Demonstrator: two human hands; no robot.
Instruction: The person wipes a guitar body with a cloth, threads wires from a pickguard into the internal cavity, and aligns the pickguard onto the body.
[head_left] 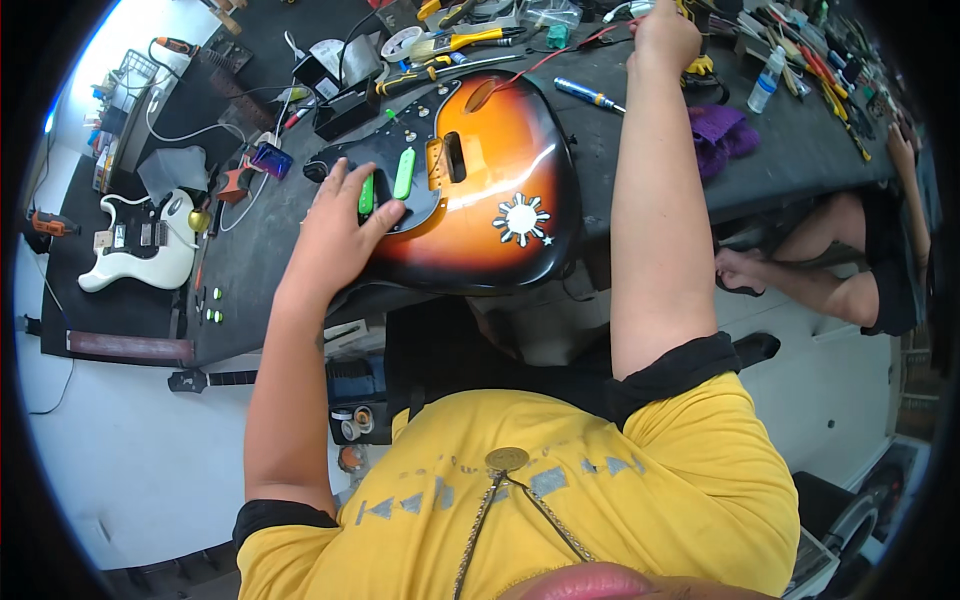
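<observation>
A sunburst electric guitar body (500, 130) lies on the dark workbench, with a white sun-shaped decal (521, 219) on its face. Its black pickguard (425, 205) carries lime-green pickup covers (404, 174). My left hand (345, 225) rests on the pickguard, fingers spread, beside one green cover. At the far edge of the view, my right hand (668, 42) is closed; its fingertips are partly cut off, and I cannot make out what they hold. Red wires (575, 48) run from near the body toward this hand, next to a yellow-and-black tool (702, 68).
A white guitar body (145, 240) lies at left. A blue-handled screwdriver (588, 94), purple cloth (722, 138) and clear bottle (768, 80) are right of the sunburst body. Pliers and brushes crowd the back. Another person's hands (738, 268) show at right, below the bench edge.
</observation>
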